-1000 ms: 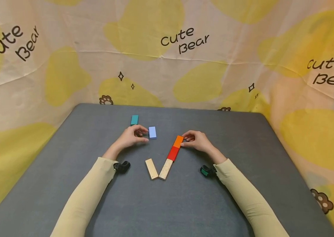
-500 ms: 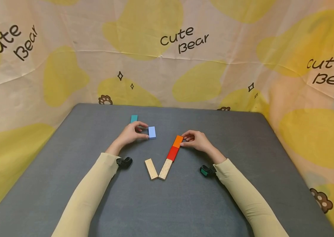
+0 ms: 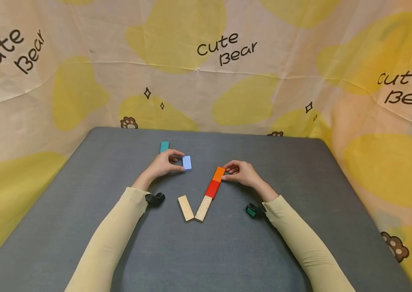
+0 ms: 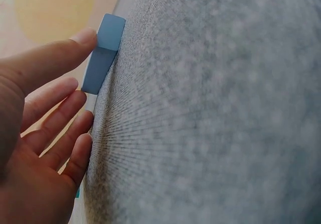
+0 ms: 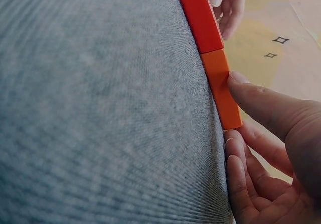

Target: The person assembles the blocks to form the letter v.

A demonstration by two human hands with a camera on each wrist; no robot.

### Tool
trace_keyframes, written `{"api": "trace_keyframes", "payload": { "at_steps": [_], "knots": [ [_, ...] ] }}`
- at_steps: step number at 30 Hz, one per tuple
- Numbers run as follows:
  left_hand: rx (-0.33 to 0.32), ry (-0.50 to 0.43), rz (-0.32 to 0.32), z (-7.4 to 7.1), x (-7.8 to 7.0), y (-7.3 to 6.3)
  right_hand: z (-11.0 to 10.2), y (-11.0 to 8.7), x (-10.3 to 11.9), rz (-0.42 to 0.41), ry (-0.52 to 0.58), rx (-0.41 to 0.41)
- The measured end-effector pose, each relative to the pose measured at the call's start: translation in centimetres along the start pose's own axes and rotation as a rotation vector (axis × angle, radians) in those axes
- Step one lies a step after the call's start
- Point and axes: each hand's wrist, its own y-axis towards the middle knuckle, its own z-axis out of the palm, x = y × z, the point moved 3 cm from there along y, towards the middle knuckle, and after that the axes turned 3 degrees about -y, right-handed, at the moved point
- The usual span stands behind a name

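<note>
A light-blue block lies on the grey table, and my left hand pinches it from the left, thumb at its near end and index finger at its far end. In the left wrist view the other fingers extend beside the block. My right hand holds an orange block at its right side, thumb and index finger near its two ends. Against the orange block's near end sits a red block, followed by a plain wooden block in one slanted line.
A second plain wooden block slants the other way, its near end meeting the line's bottom in a V. Behind the left hand lies a teal block, partly hidden. A printed cloth hangs around the table.
The left hand has moved slightly right and closed its thumb and index finger onto the light-blue block. The right hand and the blocks keep their places.
</note>
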Motion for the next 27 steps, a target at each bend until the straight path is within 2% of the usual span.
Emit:
{"api": "trace_keyframes", "payload": {
  "at_steps": [12,27],
  "knots": [
    [0.033,-0.005,-0.030,0.24,0.12,0.06,-0.01,-0.03,0.04,0.007,-0.008,0.000],
    [0.036,0.021,-0.016,0.57,-0.06,0.04,0.01,-0.05,0.02,0.013,0.001,0.002]
  ]
}}
